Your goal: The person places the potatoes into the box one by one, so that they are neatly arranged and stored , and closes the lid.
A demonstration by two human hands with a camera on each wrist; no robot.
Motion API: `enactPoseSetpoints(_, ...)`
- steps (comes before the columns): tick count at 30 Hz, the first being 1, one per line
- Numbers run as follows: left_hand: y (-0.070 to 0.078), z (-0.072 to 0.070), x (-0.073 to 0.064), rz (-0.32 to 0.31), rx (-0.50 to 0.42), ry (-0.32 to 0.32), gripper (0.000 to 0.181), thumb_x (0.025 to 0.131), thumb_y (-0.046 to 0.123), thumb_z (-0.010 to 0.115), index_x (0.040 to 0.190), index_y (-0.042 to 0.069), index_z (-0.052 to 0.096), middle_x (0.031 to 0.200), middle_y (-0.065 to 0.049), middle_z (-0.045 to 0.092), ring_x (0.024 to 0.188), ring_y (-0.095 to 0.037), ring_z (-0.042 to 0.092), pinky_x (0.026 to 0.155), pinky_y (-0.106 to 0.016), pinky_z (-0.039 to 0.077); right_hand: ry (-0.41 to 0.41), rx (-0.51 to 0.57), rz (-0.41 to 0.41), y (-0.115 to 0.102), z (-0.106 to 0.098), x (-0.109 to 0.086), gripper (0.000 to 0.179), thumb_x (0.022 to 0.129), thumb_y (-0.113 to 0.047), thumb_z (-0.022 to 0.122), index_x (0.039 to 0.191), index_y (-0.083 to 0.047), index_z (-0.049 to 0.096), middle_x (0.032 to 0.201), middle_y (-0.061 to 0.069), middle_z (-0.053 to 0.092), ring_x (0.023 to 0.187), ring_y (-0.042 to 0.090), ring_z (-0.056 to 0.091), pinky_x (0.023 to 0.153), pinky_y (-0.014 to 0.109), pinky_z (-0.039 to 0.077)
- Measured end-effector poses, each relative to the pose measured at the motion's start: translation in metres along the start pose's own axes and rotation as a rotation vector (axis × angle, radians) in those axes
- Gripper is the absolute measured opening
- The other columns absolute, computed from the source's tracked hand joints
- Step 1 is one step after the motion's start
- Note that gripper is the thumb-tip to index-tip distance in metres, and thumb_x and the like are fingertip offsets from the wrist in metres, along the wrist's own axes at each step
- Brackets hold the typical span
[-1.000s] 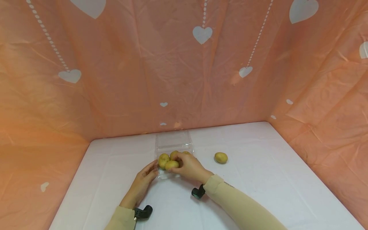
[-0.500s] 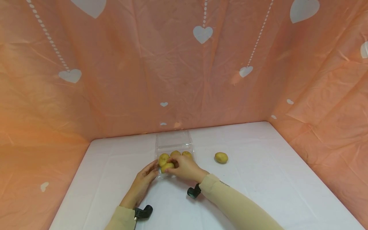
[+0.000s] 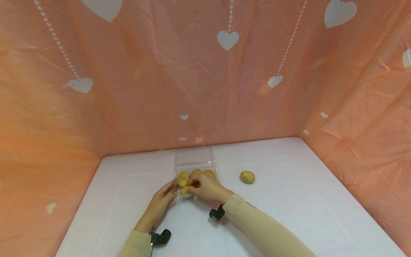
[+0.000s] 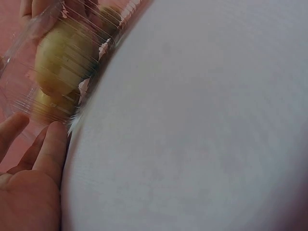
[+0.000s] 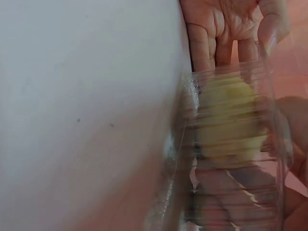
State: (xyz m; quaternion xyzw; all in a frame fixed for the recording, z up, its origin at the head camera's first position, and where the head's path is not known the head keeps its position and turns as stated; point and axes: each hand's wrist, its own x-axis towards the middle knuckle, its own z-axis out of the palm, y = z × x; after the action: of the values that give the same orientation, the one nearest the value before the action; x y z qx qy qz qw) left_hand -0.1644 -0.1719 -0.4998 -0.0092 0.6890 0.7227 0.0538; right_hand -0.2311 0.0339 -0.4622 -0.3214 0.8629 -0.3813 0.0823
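Observation:
A clear plastic clamshell box (image 3: 194,155) lies on the white table with its lid folded back, away from me. Three yellow potatoes, a left one (image 3: 183,179), a middle one (image 3: 196,172) and a right one (image 3: 209,173), sit along its back half. My right hand (image 3: 207,187) pinches another potato (image 3: 184,191) low in the box's front left corner; through the ribbed wall it shows as a yellow shape (image 5: 228,122) in the right wrist view. My left hand (image 3: 162,200) rests its straight fingers against the box's left side, seen also in the left wrist view.
A single potato (image 3: 247,177) lies on the table (image 3: 282,200), right of the box. Orange cloth (image 3: 160,89) with white hearts hangs behind the table and along both sides. Each wrist wears a black camera, such as the left one (image 3: 161,237).
My right hand has moved left and toward me with the potato, lowering it into the box's front left corner. The left hand stays against the box.

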Motion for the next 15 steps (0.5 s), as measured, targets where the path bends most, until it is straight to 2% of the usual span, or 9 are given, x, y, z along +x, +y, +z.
enactPoseSetpoints(4,0.001,-0.001,0.0,-0.003,0.011,0.001,0.055,0.094,0.013,0.059,0.146,0.007,0.041,0.149,-0.017,0.038,0.137,-0.029,0.035,0.11,-0.047,0.028,0.003,-0.008,0.01,0.0,0.0,0.001,0.009,0.088,-0.028,0.072,0.091,-0.02,0.073,0.083,-0.017,0.064,0.076,0.003,0.057,0.066,0.021,0.049)
enactPoseSetpoints(9,0.0,-0.002,-0.001,0.0,0.021,0.005,0.056,0.093,0.013,0.059,0.146,0.007,0.041,0.149,-0.017,0.038,0.137,-0.03,0.034,0.11,-0.047,0.028,0.047,-0.004,-0.017,-0.003,-0.002,-0.004,0.015,0.091,-0.029,0.068,0.098,-0.018,0.074,0.087,-0.016,0.066,0.082,0.001,0.059,0.074,0.021,0.05)
enactPoseSetpoints(12,0.0,-0.001,-0.002,-0.003,0.02,0.013,0.056,0.093,0.013,0.059,0.146,0.006,0.041,0.149,-0.016,0.039,0.137,-0.029,0.035,0.11,-0.047,0.029,0.119,0.042,-0.041,-0.004,-0.01,-0.01,0.021,0.092,-0.028,0.067,0.106,-0.013,0.072,0.096,-0.01,0.068,0.087,0.003,0.06,0.079,0.026,0.052)
enactPoseSetpoints(15,0.0,0.001,-0.002,0.002,0.019,0.013,0.057,0.093,0.012,0.059,0.146,0.006,0.041,0.148,-0.017,0.039,0.137,-0.03,0.035,0.109,-0.047,0.029,0.229,0.075,-0.055,0.0,-0.024,-0.019,0.026,0.092,-0.028,0.068,0.111,-0.01,0.07,0.103,-0.003,0.069,0.09,0.008,0.062,0.082,0.033,0.053)
